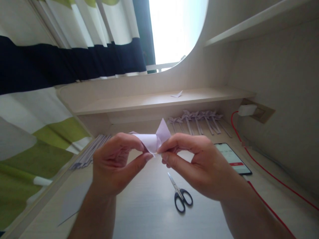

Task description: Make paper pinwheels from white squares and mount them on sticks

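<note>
- One striped curtain (37, 66) fills the left side.
- One pale wooden desk (149, 212) lies below, with one shelf (139, 101) at its back.
- Two hands: the left hand (113, 162) and the right hand (196, 162) meet at their fingertips, each pinching the paper between thumb and forefinger.
- One red cable (269, 172) runs along the right edge.
- One row of paper pinwheels on sticks (196, 121) lies under the shelf; the number is too blurred to count.
- One bundle of paper strips (91, 152) lies left of the left hand.
- One phone (233, 158) is just beside the right hand.
- One pair of scissors (180, 196) lies on the desk below the hands.
- One folded lilac paper (154, 137) is held between both hands above the desk, one corner sticking up.
- One paper scrap (176, 94) lies on the shelf.
</note>
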`<action>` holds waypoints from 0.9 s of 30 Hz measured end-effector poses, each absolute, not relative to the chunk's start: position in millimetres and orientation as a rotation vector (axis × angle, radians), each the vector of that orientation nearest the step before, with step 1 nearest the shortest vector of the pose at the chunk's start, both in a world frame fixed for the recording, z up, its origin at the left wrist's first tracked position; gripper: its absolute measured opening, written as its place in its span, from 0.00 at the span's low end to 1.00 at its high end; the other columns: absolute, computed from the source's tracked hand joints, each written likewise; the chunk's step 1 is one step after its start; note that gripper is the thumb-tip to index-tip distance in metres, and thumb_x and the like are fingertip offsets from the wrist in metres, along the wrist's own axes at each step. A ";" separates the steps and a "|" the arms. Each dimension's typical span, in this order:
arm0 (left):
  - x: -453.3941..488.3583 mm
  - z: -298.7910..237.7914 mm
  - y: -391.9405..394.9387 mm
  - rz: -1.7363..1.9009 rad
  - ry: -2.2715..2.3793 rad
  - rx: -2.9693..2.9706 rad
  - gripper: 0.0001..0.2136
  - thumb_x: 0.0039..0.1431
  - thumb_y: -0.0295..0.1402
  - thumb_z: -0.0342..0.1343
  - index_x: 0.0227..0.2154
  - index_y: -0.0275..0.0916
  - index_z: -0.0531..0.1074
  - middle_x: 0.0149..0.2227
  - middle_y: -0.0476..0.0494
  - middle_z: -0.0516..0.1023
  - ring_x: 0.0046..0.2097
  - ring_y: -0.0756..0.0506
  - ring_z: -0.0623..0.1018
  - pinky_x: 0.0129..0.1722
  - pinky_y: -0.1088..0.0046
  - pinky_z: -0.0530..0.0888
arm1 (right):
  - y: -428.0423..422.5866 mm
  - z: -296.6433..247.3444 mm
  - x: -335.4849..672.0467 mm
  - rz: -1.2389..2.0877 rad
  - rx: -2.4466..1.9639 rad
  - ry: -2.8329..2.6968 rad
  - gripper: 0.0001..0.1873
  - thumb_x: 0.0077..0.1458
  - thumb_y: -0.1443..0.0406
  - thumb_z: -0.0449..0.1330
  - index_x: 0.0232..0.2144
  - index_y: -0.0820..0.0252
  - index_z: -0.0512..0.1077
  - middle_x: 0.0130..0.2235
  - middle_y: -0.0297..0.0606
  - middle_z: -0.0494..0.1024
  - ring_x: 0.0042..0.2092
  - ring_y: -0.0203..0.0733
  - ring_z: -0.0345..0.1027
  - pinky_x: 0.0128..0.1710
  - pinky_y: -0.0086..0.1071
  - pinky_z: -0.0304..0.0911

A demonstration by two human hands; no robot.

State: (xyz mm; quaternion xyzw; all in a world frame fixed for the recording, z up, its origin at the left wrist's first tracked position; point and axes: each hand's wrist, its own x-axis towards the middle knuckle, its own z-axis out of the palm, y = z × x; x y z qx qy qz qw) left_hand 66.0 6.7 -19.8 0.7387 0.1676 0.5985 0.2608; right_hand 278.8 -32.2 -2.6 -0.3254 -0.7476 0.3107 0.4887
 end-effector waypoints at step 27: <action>62.2 -29.6 20.8 1.556 0.727 2.085 0.12 0.52 0.24 0.73 0.37 0.47 0.85 0.37 0.49 0.86 0.37 0.44 0.83 0.41 0.66 0.80 | -15.6 -13.2 275.3 0.825 -0.842 -1.765 0.05 0.63 0.70 0.59 0.42 0.59 0.74 0.35 0.35 0.80 0.37 0.38 0.75 0.40 0.32 0.69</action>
